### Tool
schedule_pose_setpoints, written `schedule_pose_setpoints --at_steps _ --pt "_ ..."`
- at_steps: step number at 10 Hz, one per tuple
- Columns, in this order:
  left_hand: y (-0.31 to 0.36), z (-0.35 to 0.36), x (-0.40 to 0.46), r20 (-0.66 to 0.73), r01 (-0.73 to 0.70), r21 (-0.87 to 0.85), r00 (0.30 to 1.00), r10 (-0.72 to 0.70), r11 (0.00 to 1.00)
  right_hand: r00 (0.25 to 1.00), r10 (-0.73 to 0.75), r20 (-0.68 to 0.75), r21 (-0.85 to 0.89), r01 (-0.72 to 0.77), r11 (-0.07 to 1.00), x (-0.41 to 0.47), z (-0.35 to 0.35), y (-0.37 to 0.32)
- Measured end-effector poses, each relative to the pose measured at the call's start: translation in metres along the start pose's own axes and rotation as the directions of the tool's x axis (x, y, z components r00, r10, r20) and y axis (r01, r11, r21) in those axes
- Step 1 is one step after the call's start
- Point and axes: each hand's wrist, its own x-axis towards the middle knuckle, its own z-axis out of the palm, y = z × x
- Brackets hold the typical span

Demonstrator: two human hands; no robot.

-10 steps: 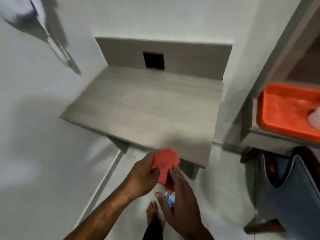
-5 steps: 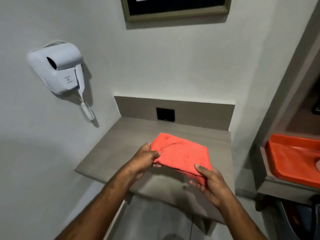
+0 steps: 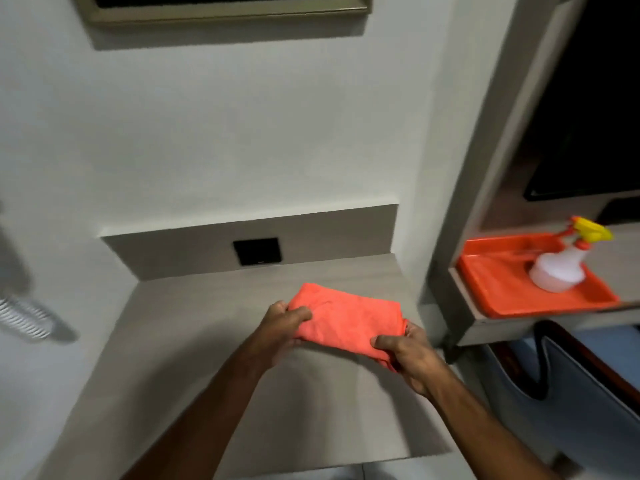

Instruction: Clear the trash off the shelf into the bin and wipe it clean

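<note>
Head view: both hands, left (image 3: 282, 323) and right (image 3: 408, 355), grip the folded cloth (image 3: 346, 318) between them.

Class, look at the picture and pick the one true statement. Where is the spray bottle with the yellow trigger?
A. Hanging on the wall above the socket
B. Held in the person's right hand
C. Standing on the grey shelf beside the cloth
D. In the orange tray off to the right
D: the spray bottle sits in the orange tray to the right, while both hands hold the orange cloth over the shelf.
</note>
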Motion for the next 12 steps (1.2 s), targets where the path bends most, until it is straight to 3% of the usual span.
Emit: schedule_pose_setpoints --at_steps 2,4,5,6,7,8,9,10,11,12 --pt "0.032 0.113 0.059 0.056 -0.112 0.148 0.993 0.105 0.983 0.991 -0.031 -0.131 0.078 0.042 0.996 0.02 -0.089 -0.025" --pt "0.087 0.272 0.11 0.099 -0.277 0.25 0.961 0.26 0.928 0.959 -0.053 -0.278 0.208 0.114 0.971 0.062 -0.2 -0.058" --pt "0.101 0.356 0.139 0.132 -0.373 0.421 0.927 0.35 0.827 0.929 -0.052 -0.366 0.204 0.135 0.97 0.094 -0.251 -0.075" --pt "0.1 0.424 0.169 0.221 -0.482 0.598 0.867 0.446 0.64 0.881 0.029 -0.473 0.056 -0.003 0.998 0.13 -0.291 -0.091" --pt "0.096 0.461 0.193 0.282 -0.461 0.692 0.881 0.38 0.556 0.88 0.011 -0.476 -0.022 -0.024 0.999 0.159 -0.312 -0.092" --pt "0.084 0.47 0.211 0.293 -0.339 0.809 0.941 0.171 0.48 0.881 0.033 -0.472 -0.019 -0.048 0.999 0.187 -0.316 -0.091" --pt "0.08 0.463 0.215 0.243 -0.259 0.825 0.965 0.098 0.502 0.877 0.172 -0.449 -0.033 -0.209 0.977 0.207 -0.314 -0.096" --pt "0.077 0.435 0.206 0.263 -0.326 0.791 0.945 0.193 0.518 0.912 0.325 -0.252 -0.097 -0.357 0.929 0.204 -0.307 -0.108" --pt "0.072 0.405 0.187 0.253 -0.342 0.826 0.935 0.247 0.449 0.813 0.245 -0.529 -0.085 -0.338 0.937 0.195 -0.325 -0.108" --pt "0.077 0.341 0.158 0.15 -0.29 0.896 0.911 0.384 0.336 0.774 -0.171 -0.61 -0.511 -0.218 0.832 0.188 -0.268 -0.115"
